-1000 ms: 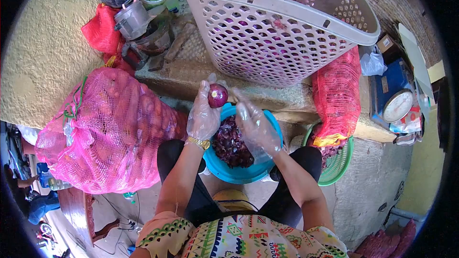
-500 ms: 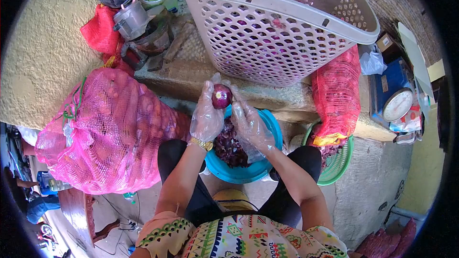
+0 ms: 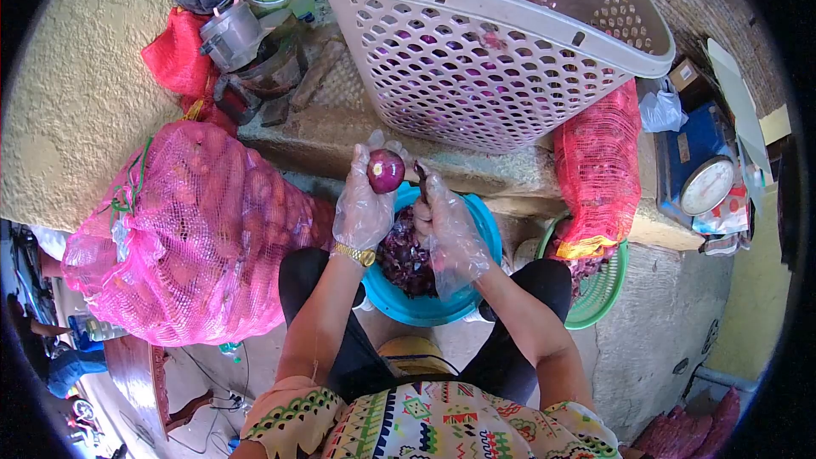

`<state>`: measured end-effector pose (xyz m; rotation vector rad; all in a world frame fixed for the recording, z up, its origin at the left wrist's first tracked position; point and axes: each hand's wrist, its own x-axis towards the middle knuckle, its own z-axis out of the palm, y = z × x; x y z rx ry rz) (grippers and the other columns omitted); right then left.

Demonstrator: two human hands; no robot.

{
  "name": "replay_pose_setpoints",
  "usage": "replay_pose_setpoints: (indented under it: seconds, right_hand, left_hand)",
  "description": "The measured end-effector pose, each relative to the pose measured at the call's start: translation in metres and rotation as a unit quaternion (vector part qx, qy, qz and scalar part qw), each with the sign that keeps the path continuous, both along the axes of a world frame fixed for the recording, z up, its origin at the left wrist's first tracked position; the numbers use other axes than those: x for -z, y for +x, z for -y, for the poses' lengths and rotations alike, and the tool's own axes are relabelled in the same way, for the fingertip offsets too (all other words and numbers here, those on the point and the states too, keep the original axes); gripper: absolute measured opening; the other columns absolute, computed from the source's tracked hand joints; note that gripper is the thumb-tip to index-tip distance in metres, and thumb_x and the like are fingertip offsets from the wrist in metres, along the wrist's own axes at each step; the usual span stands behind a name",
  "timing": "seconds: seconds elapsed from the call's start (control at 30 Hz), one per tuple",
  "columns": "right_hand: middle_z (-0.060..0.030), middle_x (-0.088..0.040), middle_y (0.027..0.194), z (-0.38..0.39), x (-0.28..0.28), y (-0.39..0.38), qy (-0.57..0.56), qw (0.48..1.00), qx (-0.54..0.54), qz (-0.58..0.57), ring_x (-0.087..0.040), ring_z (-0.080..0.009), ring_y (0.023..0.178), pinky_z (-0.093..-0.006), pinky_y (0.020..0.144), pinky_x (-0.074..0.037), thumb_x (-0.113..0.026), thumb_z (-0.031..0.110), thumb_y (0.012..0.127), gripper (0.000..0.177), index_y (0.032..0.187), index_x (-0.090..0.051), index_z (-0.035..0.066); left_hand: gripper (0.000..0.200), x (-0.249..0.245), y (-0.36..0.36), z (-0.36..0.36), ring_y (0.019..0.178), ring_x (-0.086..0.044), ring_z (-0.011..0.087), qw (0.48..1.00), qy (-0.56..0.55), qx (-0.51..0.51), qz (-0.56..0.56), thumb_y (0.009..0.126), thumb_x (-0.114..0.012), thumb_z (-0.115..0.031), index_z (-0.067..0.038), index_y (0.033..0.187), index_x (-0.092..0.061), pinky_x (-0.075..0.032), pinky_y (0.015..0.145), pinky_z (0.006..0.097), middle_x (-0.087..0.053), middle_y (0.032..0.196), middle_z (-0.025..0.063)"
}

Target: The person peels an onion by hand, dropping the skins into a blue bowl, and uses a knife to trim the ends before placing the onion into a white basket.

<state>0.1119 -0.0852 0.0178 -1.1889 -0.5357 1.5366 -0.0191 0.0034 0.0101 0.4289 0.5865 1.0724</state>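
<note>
A shiny red onion [image 3: 387, 172] with a pale cut end is gripped in my gloved left hand [image 3: 361, 204], above the far left rim of a blue basin [image 3: 484, 225]. My right hand [image 3: 452, 234], in a clear plastic glove too, is over the basin's right half, pinching a dark strip of onion skin [image 3: 421, 173] between thumb and fingers. A small gap separates the strip from the onion. Below both hands, a heap of dark onion skins [image 3: 408, 265] lies in the basin. My right palm and lower fingers are partly hidden.
A large perforated basket [image 3: 484, 68] with onions inside stands ahead on a concrete ledge. Left is a full pink mesh sack [image 3: 195, 238]. To the right, a red mesh sack [image 3: 599, 170] hangs into a green basket [image 3: 608, 293]. A weighing scale [image 3: 705, 187] stands farther right.
My right hand has drawn away from the onion to the right, and a dark strip of skin now shows in its fingers. My left hand and the onion have shifted slightly left.
</note>
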Motion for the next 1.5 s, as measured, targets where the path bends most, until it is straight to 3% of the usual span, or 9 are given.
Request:
replay_pose_setpoints:
  seconds: [0.1,0.33,0.37,0.4,0.5,0.6,0.9,1.17,1.5]
  right_hand:
    - [0.0069,-0.038,0.072,0.001,-0.006,-0.001,-0.057,0.997,0.009,-0.057,-0.035,-0.0070,0.060,-0.0271,0.054,-0.034,-0.039,0.056,0.116,0.046,0.089,-0.040,0.018]
    - [0.0006,-0.050,0.075,0.016,-0.014,0.005,0.016,0.989,-0.052,0.136,-0.047,-0.0127,0.064,-0.0294,0.058,-0.041,-0.045,0.050,0.115,0.057,0.158,-0.046,0.013]
    - [-0.0057,-0.061,0.079,0.016,-0.014,0.007,0.066,0.969,-0.083,0.225,-0.056,-0.0174,0.068,-0.0321,0.063,-0.047,-0.048,0.047,0.115,0.064,0.168,-0.037,0.012]
    - [-0.0057,-0.061,0.079,0.014,-0.014,0.009,0.065,0.969,-0.084,0.225,-0.056,-0.0174,0.068,-0.0321,0.063,-0.047,-0.048,0.047,0.115,0.064,0.168,-0.037,0.012]
    - [-0.0225,-0.075,0.104,0.002,-0.028,0.019,0.259,0.878,-0.080,0.395,-0.068,-0.0319,0.086,-0.0398,0.083,-0.054,-0.053,0.040,0.113,0.062,0.165,-0.040,0.008]
    - [-0.0271,-0.067,0.141,0.003,-0.052,0.027,0.174,0.868,-0.168,0.434,-0.069,-0.0442,0.122,-0.0471,0.108,-0.049,-0.060,0.036,0.110,0.062,0.163,-0.043,0.009]
    - [-0.0292,-0.069,0.133,0.000,-0.045,0.025,0.121,0.857,-0.228,0.446,-0.068,-0.0473,0.120,-0.0481,0.106,-0.050,-0.058,0.039,0.110,0.063,0.166,-0.040,0.017]
    - [-0.0284,-0.072,0.117,-0.001,-0.043,0.023,0.134,0.870,-0.208,0.427,-0.068,-0.0450,0.096,-0.0431,0.097,-0.051,-0.056,0.029,0.111,0.063,0.169,-0.034,0.020]
    - [-0.0298,-0.069,0.131,-0.001,-0.045,0.024,0.140,0.865,-0.205,0.436,-0.066,-0.0500,0.112,-0.0435,0.104,-0.049,-0.055,0.033,0.111,0.061,0.168,-0.037,0.018]
  left_hand:
    - [0.058,0.014,-0.001,-0.007,0.127,-0.063,0.0288,0.999,-0.028,-0.033,0.027,0.116,-0.047,-0.044,-0.002,0.156,-0.045,-0.048,0.119,0.0418,-0.062,0.139,0.0176]
    - [0.054,0.027,-0.021,-0.008,0.125,-0.065,0.0314,0.994,-0.073,-0.042,0.073,0.112,-0.060,-0.036,-0.009,0.156,-0.046,-0.053,0.113,0.0470,-0.065,0.137,0.0157]
    - [0.056,0.021,-0.026,-0.002,0.126,-0.065,0.0306,0.945,0.171,-0.005,-0.280,0.113,-0.057,-0.037,-0.007,0.158,-0.043,-0.052,0.113,0.0458,-0.065,0.141,0.0154]
    - [0.058,0.017,-0.030,0.003,0.127,-0.066,0.0297,0.719,0.382,0.034,-0.580,0.114,-0.054,-0.038,-0.004,0.160,-0.039,-0.051,0.113,0.0446,-0.064,0.144,0.0151]
    - [0.060,0.009,-0.026,0.010,0.123,-0.068,0.0302,0.637,0.478,-0.044,-0.603,0.115,-0.045,-0.048,-0.001,0.153,-0.050,-0.049,0.113,0.0428,-0.067,0.142,0.0172]
    - [0.072,-0.031,-0.016,0.016,0.120,-0.068,0.0297,0.832,0.321,0.021,-0.453,0.115,-0.032,-0.060,-0.002,0.140,-0.065,-0.047,0.112,0.0417,-0.071,0.135,0.0176]
    - [0.081,-0.019,-0.010,0.003,0.116,-0.069,0.0216,0.901,0.147,0.077,-0.400,0.115,-0.023,-0.064,-0.003,0.137,-0.070,-0.050,0.110,0.0360,-0.074,0.124,0.0144]
    - [0.074,-0.012,-0.012,0.001,0.114,-0.068,0.0201,0.890,0.175,0.066,-0.417,0.116,-0.027,-0.060,-0.001,0.138,-0.068,-0.050,0.109,0.0360,-0.073,0.126,0.0127]
    - [0.069,-0.016,-0.013,0.001,0.117,-0.067,0.0221,0.858,0.211,0.066,-0.464,0.118,-0.025,-0.053,-0.004,0.138,-0.069,-0.048,0.111,0.0375,-0.072,0.129,0.0131]
